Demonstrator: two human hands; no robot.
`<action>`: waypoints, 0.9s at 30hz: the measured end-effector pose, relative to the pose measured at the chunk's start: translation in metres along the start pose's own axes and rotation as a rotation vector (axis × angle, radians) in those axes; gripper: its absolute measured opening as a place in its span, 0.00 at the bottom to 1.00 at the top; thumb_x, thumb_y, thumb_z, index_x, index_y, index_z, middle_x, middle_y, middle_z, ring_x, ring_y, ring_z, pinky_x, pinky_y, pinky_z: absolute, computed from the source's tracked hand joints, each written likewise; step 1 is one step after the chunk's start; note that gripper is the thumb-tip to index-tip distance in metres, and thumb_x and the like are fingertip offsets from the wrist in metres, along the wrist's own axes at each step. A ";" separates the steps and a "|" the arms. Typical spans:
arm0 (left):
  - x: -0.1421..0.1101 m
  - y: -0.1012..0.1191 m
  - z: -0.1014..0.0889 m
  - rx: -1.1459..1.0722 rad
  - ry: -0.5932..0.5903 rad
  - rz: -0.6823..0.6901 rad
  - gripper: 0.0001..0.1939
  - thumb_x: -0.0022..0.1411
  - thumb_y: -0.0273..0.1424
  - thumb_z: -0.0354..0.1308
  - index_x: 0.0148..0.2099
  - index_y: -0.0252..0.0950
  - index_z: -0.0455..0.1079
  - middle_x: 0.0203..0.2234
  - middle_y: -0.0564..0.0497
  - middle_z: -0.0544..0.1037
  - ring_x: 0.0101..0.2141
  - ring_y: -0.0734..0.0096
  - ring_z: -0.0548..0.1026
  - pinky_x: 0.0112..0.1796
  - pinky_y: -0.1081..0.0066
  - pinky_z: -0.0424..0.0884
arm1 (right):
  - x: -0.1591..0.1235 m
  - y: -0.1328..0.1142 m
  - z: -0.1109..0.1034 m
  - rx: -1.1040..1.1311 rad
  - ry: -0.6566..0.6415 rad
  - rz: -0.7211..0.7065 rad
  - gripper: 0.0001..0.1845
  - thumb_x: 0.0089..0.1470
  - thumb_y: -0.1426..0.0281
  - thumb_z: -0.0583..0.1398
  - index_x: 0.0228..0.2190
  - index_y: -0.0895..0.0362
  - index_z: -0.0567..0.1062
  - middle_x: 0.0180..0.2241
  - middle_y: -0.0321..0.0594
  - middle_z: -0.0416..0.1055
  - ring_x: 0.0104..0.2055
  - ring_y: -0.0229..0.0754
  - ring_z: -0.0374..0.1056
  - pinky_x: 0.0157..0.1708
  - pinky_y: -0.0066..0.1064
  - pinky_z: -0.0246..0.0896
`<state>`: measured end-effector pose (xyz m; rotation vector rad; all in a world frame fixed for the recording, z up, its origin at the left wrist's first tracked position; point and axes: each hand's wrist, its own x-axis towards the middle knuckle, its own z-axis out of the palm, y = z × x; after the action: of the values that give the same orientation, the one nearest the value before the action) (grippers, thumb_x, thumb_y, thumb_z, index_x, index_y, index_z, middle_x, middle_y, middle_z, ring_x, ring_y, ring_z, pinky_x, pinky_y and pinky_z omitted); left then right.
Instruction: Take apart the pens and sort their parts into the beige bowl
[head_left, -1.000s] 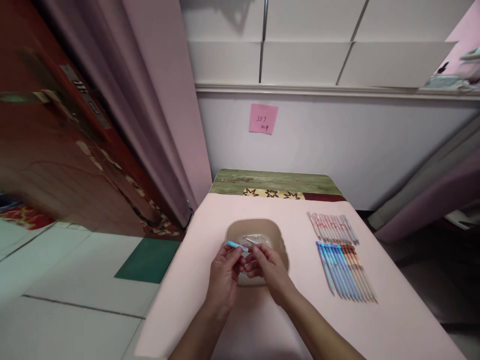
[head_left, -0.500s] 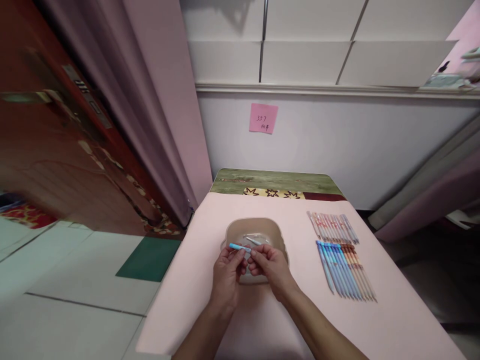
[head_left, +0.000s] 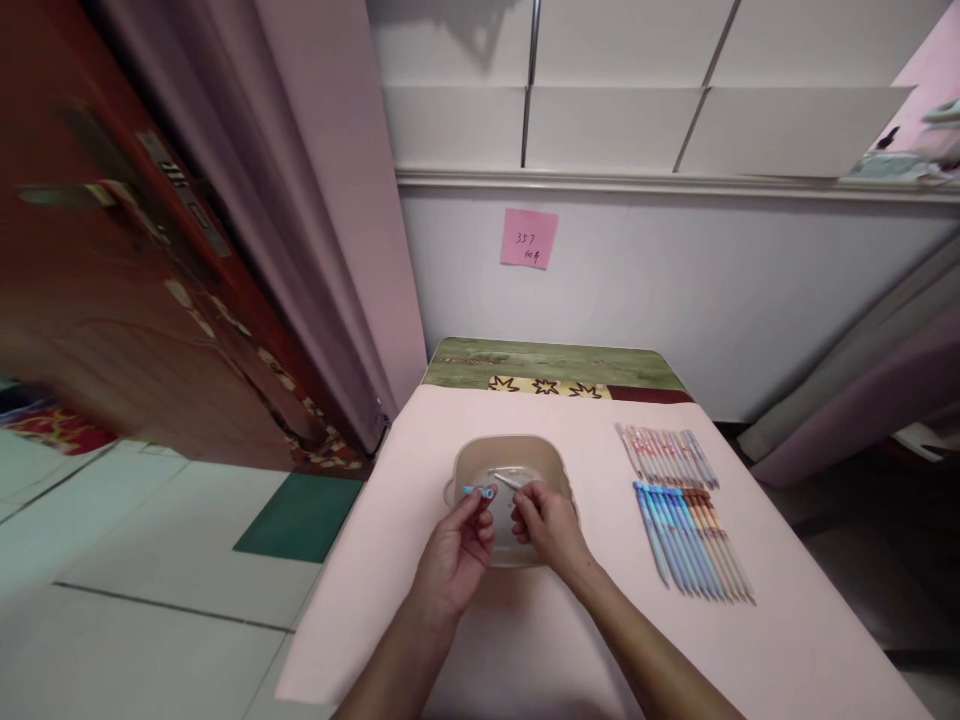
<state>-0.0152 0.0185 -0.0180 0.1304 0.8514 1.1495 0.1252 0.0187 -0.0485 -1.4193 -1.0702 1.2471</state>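
blue tube (head_left: 478, 492) in the hands (head_left: 456, 560), at the left one's fingertips

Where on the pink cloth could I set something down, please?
The cloth is bare left of the tub and between tub and pens. Crowded: the pen rows and the tub, under the left hand and right hand.

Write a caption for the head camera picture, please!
Two hands over a beige basin, pens lined up beside it.
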 end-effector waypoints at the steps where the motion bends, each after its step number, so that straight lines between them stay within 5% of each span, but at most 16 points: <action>1: 0.000 -0.001 0.000 0.066 -0.017 0.067 0.03 0.54 0.23 0.61 0.33 0.31 0.70 0.29 0.48 0.78 0.20 0.82 0.68 0.18 0.82 0.62 | 0.001 0.001 0.002 0.096 -0.001 0.067 0.16 0.48 0.56 0.60 0.23 0.56 0.69 0.20 0.35 0.72 0.19 0.37 0.68 0.19 0.26 0.64; 5: -0.003 -0.005 0.003 0.507 -0.094 0.443 0.09 0.48 0.27 0.65 0.34 0.35 0.71 0.26 0.51 0.78 0.23 0.75 0.72 0.24 0.78 0.67 | 0.001 -0.002 0.015 0.628 -0.060 0.336 0.13 0.47 0.60 0.62 0.24 0.57 0.68 0.25 0.38 0.74 0.27 0.39 0.73 0.28 0.29 0.69; 9: -0.008 -0.006 0.009 0.831 -0.172 0.595 0.07 0.49 0.28 0.64 0.34 0.39 0.73 0.28 0.50 0.79 0.32 0.65 0.76 0.35 0.71 0.70 | 0.000 -0.004 0.023 0.826 -0.034 0.404 0.10 0.46 0.66 0.63 0.23 0.58 0.68 0.24 0.38 0.74 0.26 0.38 0.73 0.30 0.29 0.70; 18: -0.002 0.008 0.007 0.761 -0.057 0.648 0.09 0.48 0.30 0.65 0.34 0.37 0.72 0.29 0.50 0.78 0.26 0.72 0.72 0.26 0.76 0.66 | 0.005 -0.003 0.014 0.833 0.006 0.475 0.09 0.51 0.66 0.60 0.24 0.58 0.69 0.26 0.42 0.76 0.29 0.39 0.74 0.29 0.27 0.69; 23: 0.000 0.014 0.003 0.856 -0.177 0.577 0.06 0.48 0.29 0.65 0.32 0.37 0.73 0.23 0.52 0.76 0.25 0.72 0.71 0.29 0.75 0.67 | 0.009 0.001 0.012 0.814 -0.016 0.457 0.09 0.51 0.66 0.59 0.25 0.58 0.68 0.31 0.44 0.77 0.31 0.39 0.74 0.32 0.28 0.68; 27: 0.005 0.015 0.000 0.834 -0.149 0.524 0.06 0.48 0.29 0.65 0.31 0.36 0.72 0.25 0.51 0.77 0.26 0.71 0.73 0.28 0.76 0.68 | 0.013 0.007 0.012 0.677 0.051 0.403 0.11 0.47 0.62 0.63 0.27 0.57 0.72 0.33 0.41 0.77 0.37 0.40 0.73 0.36 0.29 0.66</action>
<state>-0.0261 0.0297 -0.0132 1.1666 1.1551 1.1719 0.1152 0.0314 -0.0580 -1.1409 -0.2622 1.6455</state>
